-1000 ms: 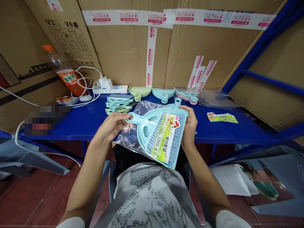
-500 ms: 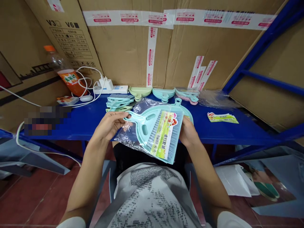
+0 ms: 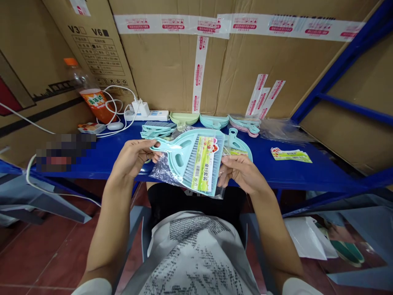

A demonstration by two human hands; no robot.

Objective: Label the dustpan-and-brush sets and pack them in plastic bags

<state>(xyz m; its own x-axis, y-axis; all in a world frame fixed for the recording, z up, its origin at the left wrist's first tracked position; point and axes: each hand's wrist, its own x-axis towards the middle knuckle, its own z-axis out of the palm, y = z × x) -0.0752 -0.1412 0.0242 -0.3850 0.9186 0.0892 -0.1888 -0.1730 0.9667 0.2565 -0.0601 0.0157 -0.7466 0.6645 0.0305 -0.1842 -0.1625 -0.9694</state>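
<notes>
A light blue dustpan and brush set (image 3: 179, 157) with a green and white label hangs over the table's front edge. My left hand (image 3: 132, 159) pinches its handle end. At the set's right side, my right hand (image 3: 241, 171) has its fingers closed on the edge and the clear plastic there. Crinkled clear plastic (image 3: 159, 169) shows under and around the set. Behind my right hand, another light blue set (image 3: 241, 143) with a label lies on the table.
Stacked green dustpans (image 3: 184, 119), blue dustpans (image 3: 214, 121) and light blue brushes (image 3: 156, 130) line the back of the blue table (image 3: 104, 157). Labels (image 3: 291, 155) and clear bags (image 3: 284, 129) lie right. An orange drink bottle (image 3: 93, 102) and power strip (image 3: 158, 115) stand back left.
The held set has shifted left and slightly up, turning more level. My right hand has come from behind its edge to the front, with the fingers now visible. The view has shifted slightly.
</notes>
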